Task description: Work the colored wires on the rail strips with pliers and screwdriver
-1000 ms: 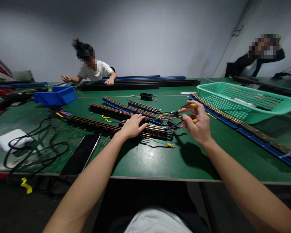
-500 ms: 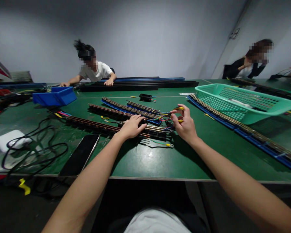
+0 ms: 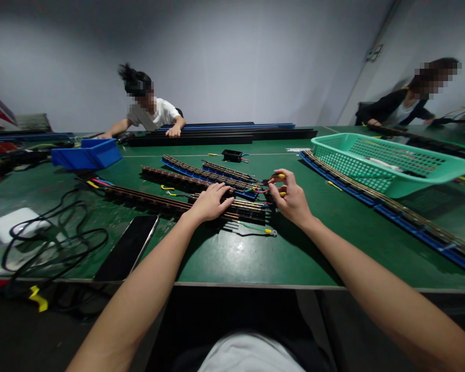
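My left hand [image 3: 211, 202] lies flat, fingers stretched out, on the near end of a long dark strip with copper rails [image 3: 155, 200]. My right hand [image 3: 290, 196] is closed round yellow-handled pliers [image 3: 276, 184], whose tip sits at the bundle of red, blue and green wires [image 3: 258, 189] at the strip's right end. More rail strips on blue bases [image 3: 201, 173] lie just beyond. A green wire with a yellow ring terminal [image 3: 258, 228] rests on the green table [image 3: 256, 258] in front of my hands.
A black phone [image 3: 127, 247] lies at the near left beside black cables [image 3: 58, 237] and a white box [image 3: 11, 223]. A blue bin [image 3: 86, 153] stands far left, a teal basket [image 3: 387, 160] right, with a long blue strip [image 3: 391, 212] below. Two people work at the far side.
My right hand with the pliers has moved left and down toward the wire bundle at the strip's end. My left hand has stayed on the strip. The person at the right has shifted.
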Motion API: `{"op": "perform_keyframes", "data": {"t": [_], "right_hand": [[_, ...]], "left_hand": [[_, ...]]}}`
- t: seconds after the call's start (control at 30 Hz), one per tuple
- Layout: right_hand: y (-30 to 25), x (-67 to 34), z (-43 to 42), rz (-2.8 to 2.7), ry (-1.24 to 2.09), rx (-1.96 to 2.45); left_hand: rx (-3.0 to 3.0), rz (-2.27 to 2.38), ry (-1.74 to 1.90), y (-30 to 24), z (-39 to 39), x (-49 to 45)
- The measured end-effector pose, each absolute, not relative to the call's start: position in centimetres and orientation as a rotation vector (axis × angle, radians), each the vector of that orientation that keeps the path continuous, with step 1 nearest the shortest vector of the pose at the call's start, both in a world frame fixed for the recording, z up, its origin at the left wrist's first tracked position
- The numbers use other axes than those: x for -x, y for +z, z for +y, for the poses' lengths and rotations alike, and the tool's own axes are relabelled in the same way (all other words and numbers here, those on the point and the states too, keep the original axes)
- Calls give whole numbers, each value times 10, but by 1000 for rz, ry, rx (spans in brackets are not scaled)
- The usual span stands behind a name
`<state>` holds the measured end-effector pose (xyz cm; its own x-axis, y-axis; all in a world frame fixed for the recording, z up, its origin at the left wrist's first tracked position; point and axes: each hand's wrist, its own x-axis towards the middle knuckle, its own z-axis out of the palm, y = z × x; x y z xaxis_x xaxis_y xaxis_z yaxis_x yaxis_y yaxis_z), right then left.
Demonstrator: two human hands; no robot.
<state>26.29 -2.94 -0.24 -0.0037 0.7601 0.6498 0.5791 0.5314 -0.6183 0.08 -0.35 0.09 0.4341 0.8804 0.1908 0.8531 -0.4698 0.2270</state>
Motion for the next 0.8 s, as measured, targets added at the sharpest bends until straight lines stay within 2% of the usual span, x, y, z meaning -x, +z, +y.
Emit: {"op": "perform_keyframes", "data": {"t": [0.13, 0.4, 0.8], "right_hand": [[-4, -269, -28, -1829, 169, 1102], [-4, -274, -26, -2204, -156, 1032], [2, -270, -32, -1971, 166, 1099]], "left_hand": [[-2574, 1560, 430, 2, -5, -1], [-2581, 1569, 420, 2, -4, -2], [-2570, 1561, 433, 1, -4, -1]]}}
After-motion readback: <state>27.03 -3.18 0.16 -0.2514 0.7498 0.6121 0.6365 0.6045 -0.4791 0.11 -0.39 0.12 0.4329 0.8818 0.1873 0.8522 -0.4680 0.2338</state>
